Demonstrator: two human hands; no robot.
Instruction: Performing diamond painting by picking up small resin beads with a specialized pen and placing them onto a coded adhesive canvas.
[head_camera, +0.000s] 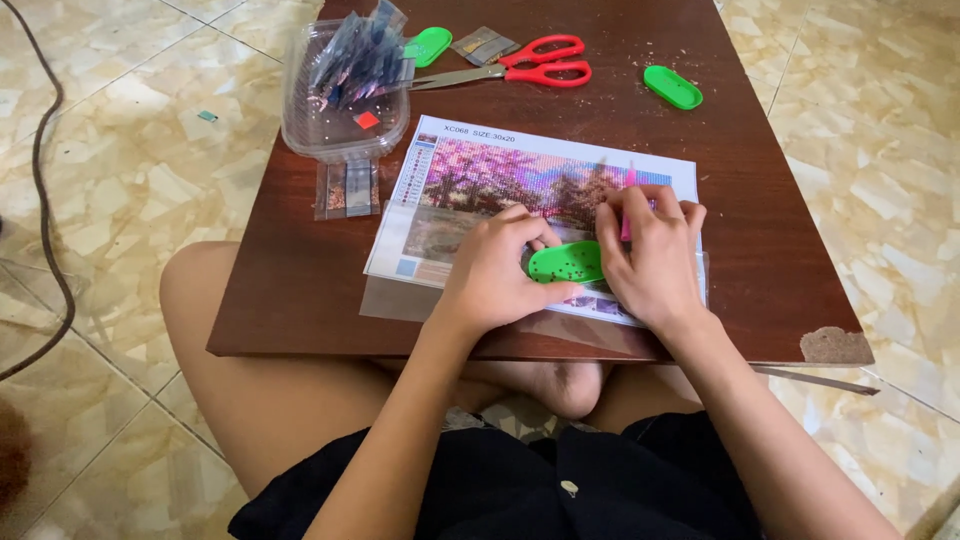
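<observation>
While both hands work low in the middle of the head view, the scene reads as follows.

Left hand: the left hand (495, 270) curls loosely round the near-left end of the green tray (566, 262), fingers bent and touching its rim, steadying it rather than gripping it.

Right hand: the right hand (650, 262) pinches a pink pen (628, 205) between closed fingers, tip pointing down just right of the tray.

Tray: it lies on the canvas (500, 185), centre of the frame, with small dark beads scattered inside.

Canvas: a flat printed sheet with a pink and purple picture, lying on the brown table (300, 260).

Upper left of frame: a clear tub (345, 90) stuffed with small bead bags; one flat bag (347, 190) lies just below it.

Top of frame: red scissors (530, 65), plus two more green trays, one (428, 45) by the tub and one (672, 87) to the right.

Risk: a nudge from either hand would likely tip the tray and spill beads over the canvas or off the near table edge onto the tiled floor (120, 200); a slipping pen could drop a bead in the wrong cell.
</observation>
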